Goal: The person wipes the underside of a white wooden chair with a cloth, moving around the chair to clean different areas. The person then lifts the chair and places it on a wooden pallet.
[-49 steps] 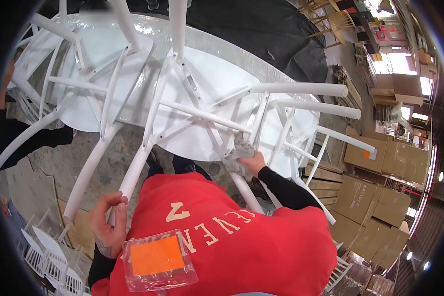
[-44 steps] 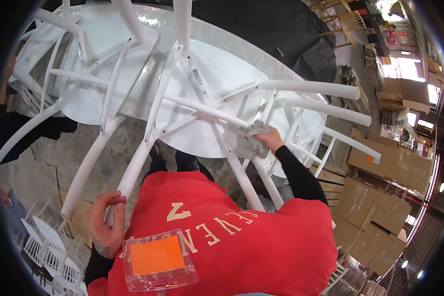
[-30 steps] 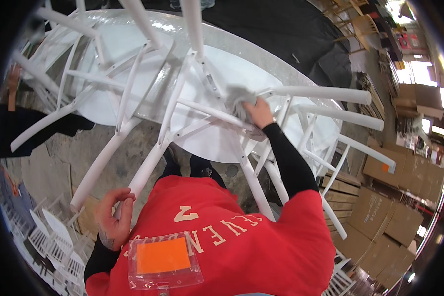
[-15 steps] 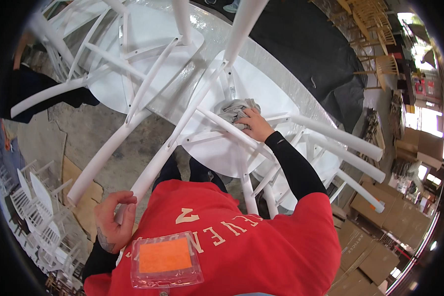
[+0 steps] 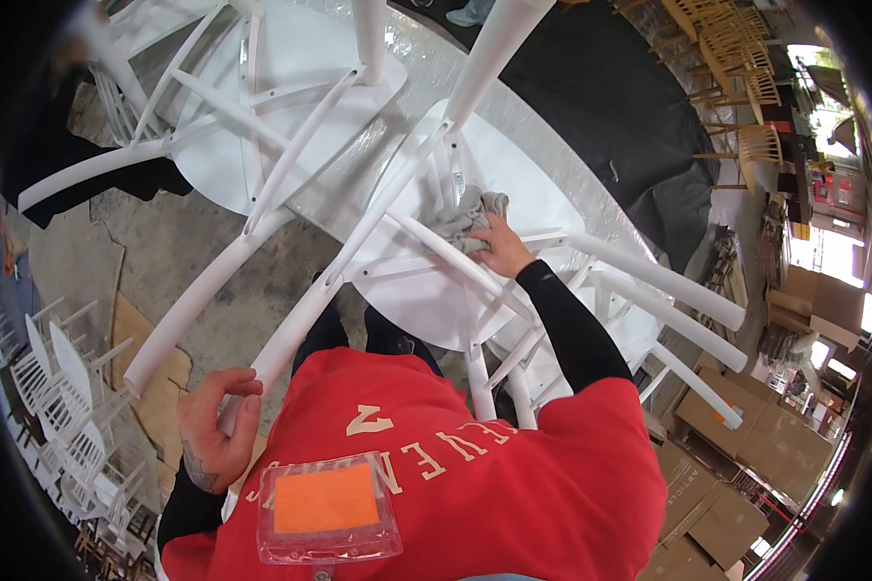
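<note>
Red shirt [image 5: 475, 484], nearest the camera, with a clear badge sleeve [image 5: 327, 508] holding an orange card.

Left hand [image 5: 215, 426]: fingers curled around the end of a white chair leg [image 5: 310, 300], thumb over the top.

Right hand [image 5: 499, 254]: black sleeve, arm extended; fingers spread and pressed flat on a grey cloth [image 5: 467, 218], which lies bunched against the underside of the white chair seat [image 5: 513, 184], beside a crossing rung.

White chair: upturned, legs pointing toward the camera, resting on a table [image 5: 426, 73] under clear plastic sheeting.

Second white chair [image 5: 281, 58]: upturned beside it, to the left.

Concrete floor [image 5: 165, 232] below.

Cardboard boxes [image 5: 746, 436] at right; stacked white chairs [image 5: 58, 387] at left; wooden chairs [image 5: 736, 58] farthest off.
</note>
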Demonstrator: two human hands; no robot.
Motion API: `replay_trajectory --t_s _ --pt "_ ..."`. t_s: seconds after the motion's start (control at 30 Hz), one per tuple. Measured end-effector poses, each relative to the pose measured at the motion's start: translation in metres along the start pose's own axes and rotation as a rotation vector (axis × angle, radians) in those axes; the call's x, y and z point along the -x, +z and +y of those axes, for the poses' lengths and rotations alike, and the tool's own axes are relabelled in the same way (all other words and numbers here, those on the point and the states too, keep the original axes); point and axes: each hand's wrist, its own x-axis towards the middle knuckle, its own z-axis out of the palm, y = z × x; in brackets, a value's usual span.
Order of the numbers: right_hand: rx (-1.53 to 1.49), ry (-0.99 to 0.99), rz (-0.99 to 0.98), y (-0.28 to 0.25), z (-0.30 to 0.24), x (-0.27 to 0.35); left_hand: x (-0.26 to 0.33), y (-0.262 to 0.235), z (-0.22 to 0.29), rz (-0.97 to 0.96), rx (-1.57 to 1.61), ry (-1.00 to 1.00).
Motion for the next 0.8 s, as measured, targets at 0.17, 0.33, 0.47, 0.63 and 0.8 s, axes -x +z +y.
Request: replay_trajectory --t_s 0.17,0.33,0.47,0.63,0.8 --pt "0.272 -0.120 0.219 -0.024 0.000 -0.061 -0.002 -0.001 -0.003 0.004 -0.021 0.009" --pt "0.139 0.134 0.485 -0.032 -0.027 -0.132 -0.001 -0.001 -0.003 0.005 -0.028 -0.033" --pt "0.167 0.083 0.302 -0.004 -0.022 -0.054 -0.005 -0.002 0.000 0.013 -0.046 0.035" --pt "0.253 0.274 0.131 -0.033 -0.020 0.027 0.004 0.004 -0.003 0.048 0.030 0.021" --pt "0.563 0.825 0.490 -0.035 0.027 0.064 0.000 0.001 -0.012 0.039 0.075 0.099"
